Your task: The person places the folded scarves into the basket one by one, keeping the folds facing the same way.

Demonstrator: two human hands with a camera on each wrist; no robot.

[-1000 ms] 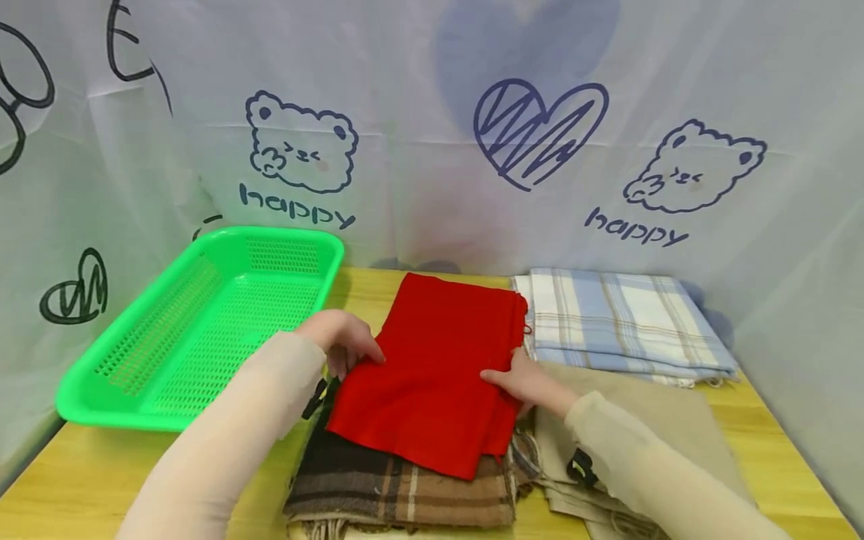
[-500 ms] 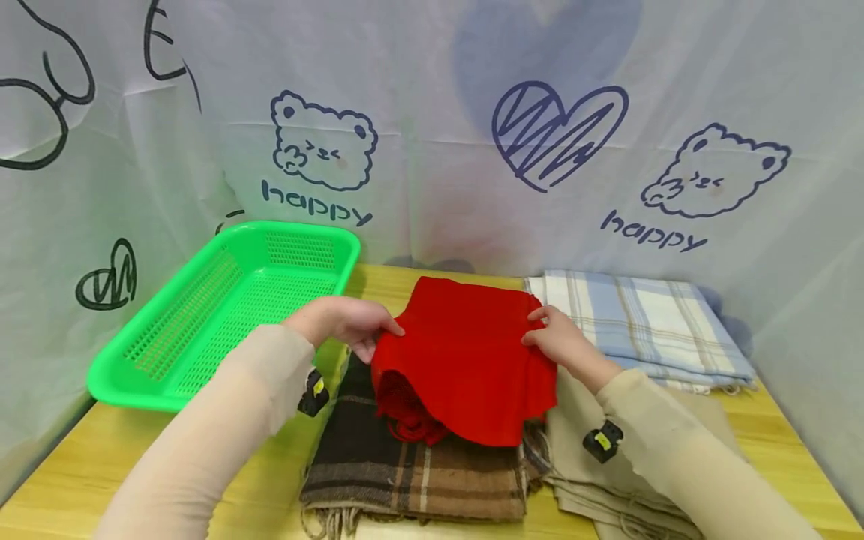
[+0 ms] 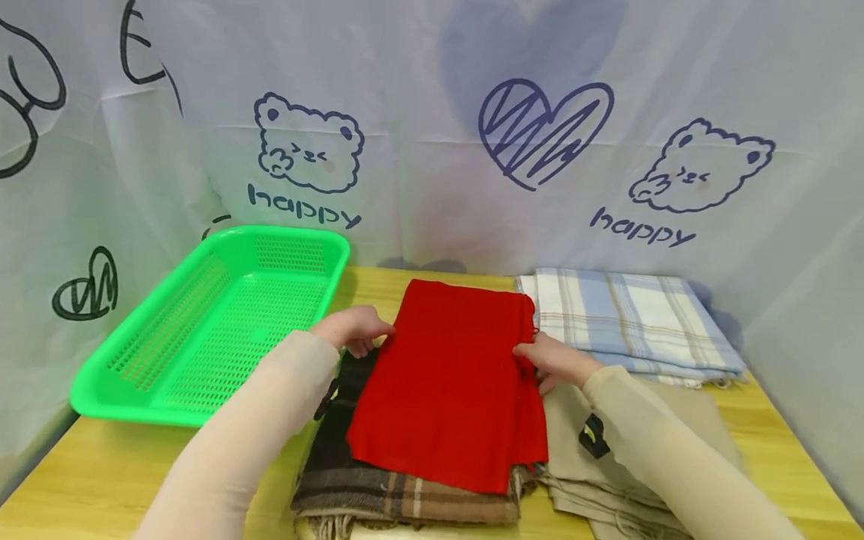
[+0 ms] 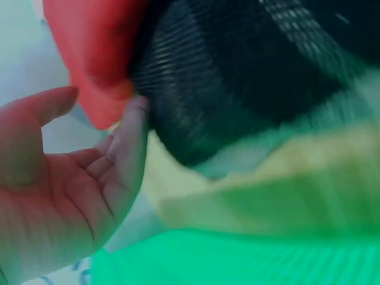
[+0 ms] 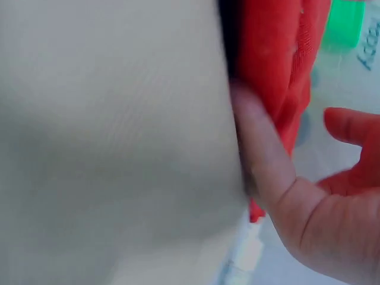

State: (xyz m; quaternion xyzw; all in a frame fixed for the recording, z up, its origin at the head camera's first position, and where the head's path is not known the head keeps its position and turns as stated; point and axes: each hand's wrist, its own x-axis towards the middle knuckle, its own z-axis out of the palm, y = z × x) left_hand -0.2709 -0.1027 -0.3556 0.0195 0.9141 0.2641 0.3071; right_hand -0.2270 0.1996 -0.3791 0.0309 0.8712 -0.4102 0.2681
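A folded red scarf (image 3: 459,375) lies over a brown-and-black plaid scarf (image 3: 351,487) on the table. My left hand (image 3: 354,328) is at the red scarf's left edge. In the left wrist view, the left hand (image 4: 77,178) has its thumb apart from the fingers, with fingertips touching near where red and dark plaid meet. My right hand (image 3: 559,360) is at the red scarf's right edge. In the right wrist view, the right hand (image 5: 320,219) slips a finger between the red scarf and the beige cloth, its thumb standing clear of the red.
A green perforated basket (image 3: 108,409) stands on the left of the wooden table (image 3: 88,480). A beige folded cloth (image 3: 688,427) lies on the right, with a blue-and-white plaid cloth (image 3: 628,322) behind it. A white drawn-on curtain (image 3: 418,187) closes off the back.
Half a second ago both hands held the red scarf raised and bunched at its front. Now it lies flatter over the plaid scarf, and the hands have loosened at its sides.
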